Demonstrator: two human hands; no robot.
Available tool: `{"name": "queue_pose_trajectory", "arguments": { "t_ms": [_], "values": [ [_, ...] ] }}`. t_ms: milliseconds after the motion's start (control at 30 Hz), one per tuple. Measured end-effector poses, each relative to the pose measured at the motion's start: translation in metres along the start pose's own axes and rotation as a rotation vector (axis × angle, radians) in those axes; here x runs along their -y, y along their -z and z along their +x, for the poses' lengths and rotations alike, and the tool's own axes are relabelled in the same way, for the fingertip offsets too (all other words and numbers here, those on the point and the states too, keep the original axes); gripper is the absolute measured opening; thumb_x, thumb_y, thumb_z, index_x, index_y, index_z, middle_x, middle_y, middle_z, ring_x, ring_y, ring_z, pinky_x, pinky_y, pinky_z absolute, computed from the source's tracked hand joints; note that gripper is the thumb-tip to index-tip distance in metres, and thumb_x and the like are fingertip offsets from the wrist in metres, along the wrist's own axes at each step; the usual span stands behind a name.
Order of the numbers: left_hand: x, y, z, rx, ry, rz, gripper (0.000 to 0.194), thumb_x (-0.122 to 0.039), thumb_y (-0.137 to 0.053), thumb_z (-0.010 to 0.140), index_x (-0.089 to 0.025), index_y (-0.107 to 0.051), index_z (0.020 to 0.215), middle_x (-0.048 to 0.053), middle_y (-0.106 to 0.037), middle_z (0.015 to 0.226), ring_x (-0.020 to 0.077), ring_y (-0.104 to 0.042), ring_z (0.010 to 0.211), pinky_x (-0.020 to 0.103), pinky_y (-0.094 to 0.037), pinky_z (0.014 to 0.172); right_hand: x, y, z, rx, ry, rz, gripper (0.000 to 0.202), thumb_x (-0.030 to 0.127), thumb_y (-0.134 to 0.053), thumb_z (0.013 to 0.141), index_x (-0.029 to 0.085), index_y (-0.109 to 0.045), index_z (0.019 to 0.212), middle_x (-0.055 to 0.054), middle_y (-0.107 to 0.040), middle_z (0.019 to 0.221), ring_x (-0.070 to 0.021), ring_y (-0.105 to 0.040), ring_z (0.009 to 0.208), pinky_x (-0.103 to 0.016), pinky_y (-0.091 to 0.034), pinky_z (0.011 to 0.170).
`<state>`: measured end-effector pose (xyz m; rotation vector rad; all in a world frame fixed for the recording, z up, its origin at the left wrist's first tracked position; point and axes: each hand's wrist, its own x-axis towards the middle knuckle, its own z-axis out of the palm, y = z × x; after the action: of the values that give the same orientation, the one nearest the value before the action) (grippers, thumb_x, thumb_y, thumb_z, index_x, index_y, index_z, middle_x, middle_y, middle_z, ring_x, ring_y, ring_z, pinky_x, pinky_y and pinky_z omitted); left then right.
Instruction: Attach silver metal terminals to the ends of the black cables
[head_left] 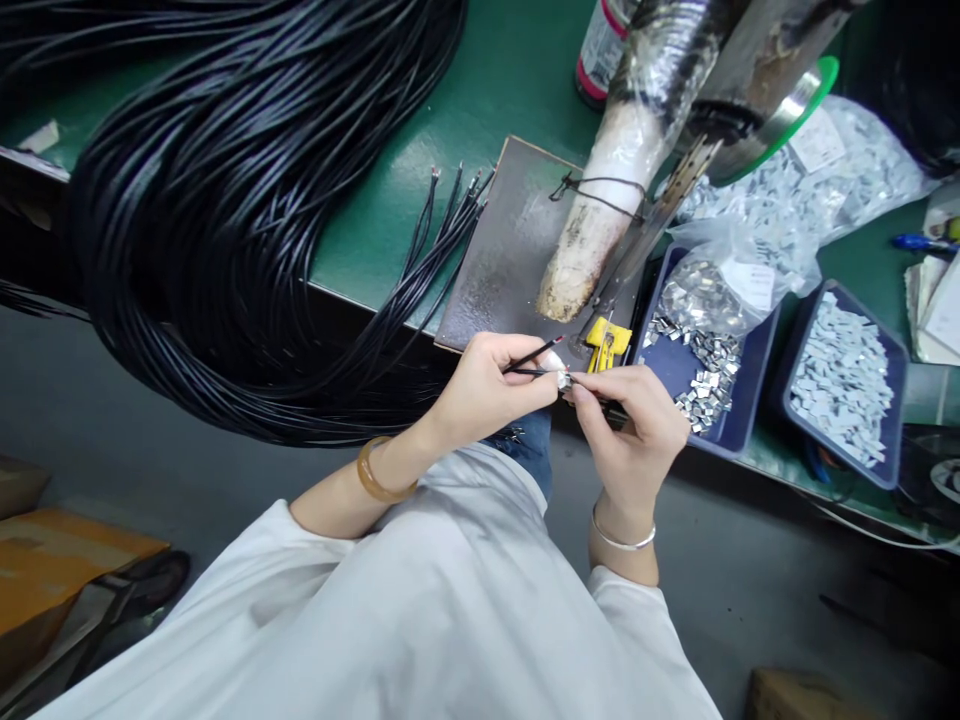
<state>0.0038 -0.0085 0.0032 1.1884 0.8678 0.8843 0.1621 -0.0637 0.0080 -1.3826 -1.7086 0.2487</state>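
Note:
Near the bench's front edge, my left hand (487, 388) is closed in a pinch around a thin black cable (534, 354), whose stripped tip points to the upper right. A second dark strand runs between the same fingers towards my right hand (636, 425). Its thumb and forefinger pinch a small shiny metal piece (565, 381) against the strand's end; the fingertips partly hide it. Something white covers a left fingertip. Just beyond the hands are a yellow part (608, 343) and the worn, whitish end of a plastic-wrapped tube (581, 265), above a grey metal plate (499, 245).
A large bundle of black cables (225, 190) hangs over the bench's left edge. At right, one blue tray (739, 435) holds shiny metal clips, another blue tray (896, 400) light grey pieces. Behind lie plastic bags (862, 180). A red-capped jar (600, 55) stands at the back.

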Motion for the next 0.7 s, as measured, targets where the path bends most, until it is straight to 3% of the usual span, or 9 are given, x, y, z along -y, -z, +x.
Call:
{"name": "queue_pose_trajectory", "arguments": {
  "t_ms": [133, 233, 367, 533, 700],
  "values": [
    [0.001, -0.003, 0.000, -0.060, -0.033, 0.009, 0.009, -0.017, -0.068, 0.074, -0.012, -0.069, 0.067, -0.001, -0.062, 0.063, 0.0074, -0.049, 0.057, 0.017, -0.043, 0.054, -0.004, -0.004, 0.000, -0.110, -0.015, -0.004, 0.012, 0.013, -0.069, 0.087, 0.024, -0.068, 0.093, 0.002, -0.071, 0.081, -0.0128, -0.067, 0.075, -0.028, -0.057, 0.067],
    [0.001, -0.005, 0.001, -0.088, -0.039, 0.020, 0.012, -0.018, -0.067, 0.076, -0.012, -0.068, 0.066, 0.000, -0.061, 0.063, 0.0083, -0.052, 0.059, 0.017, -0.044, 0.056, -0.008, -0.009, 0.001, -0.185, 0.057, -0.043, 0.017, 0.009, -0.070, 0.084, 0.022, -0.066, 0.094, 0.000, -0.073, 0.089, -0.0141, -0.070, 0.085, -0.029, -0.059, 0.074],
    [0.001, -0.008, 0.004, -0.120, -0.082, 0.032, 0.009, -0.016, -0.065, 0.077, -0.011, -0.070, 0.071, 0.000, -0.062, 0.065, 0.0072, -0.052, 0.060, 0.014, -0.043, 0.055, -0.010, -0.015, 0.003, -0.149, 0.141, -0.104, 0.020, 0.005, -0.071, 0.083, 0.021, -0.066, 0.095, -0.003, -0.076, 0.100, -0.0149, -0.073, 0.093, -0.030, -0.060, 0.084],
    [0.003, -0.012, 0.007, -0.166, -0.160, 0.062, 0.006, -0.012, -0.063, 0.077, -0.011, -0.068, 0.073, -0.004, -0.056, 0.059, 0.0034, -0.044, 0.052, 0.012, -0.036, 0.048, -0.012, -0.021, 0.006, -0.181, 0.142, -0.140, 0.019, 0.006, -0.071, 0.083, 0.021, -0.067, 0.094, -0.002, -0.076, 0.098, -0.0146, -0.073, 0.091, -0.030, -0.060, 0.083],
    [0.003, -0.012, 0.007, -0.197, -0.200, 0.127, 0.008, -0.013, -0.063, 0.079, -0.011, -0.070, 0.077, -0.003, -0.059, 0.063, 0.0031, -0.045, 0.053, 0.012, -0.034, 0.047, -0.011, -0.022, 0.009, -0.208, 0.138, -0.135, 0.020, 0.007, -0.073, 0.082, 0.023, -0.068, 0.094, -0.001, -0.076, 0.098, -0.0157, -0.073, 0.091, -0.032, -0.061, 0.082]
  ]
}}
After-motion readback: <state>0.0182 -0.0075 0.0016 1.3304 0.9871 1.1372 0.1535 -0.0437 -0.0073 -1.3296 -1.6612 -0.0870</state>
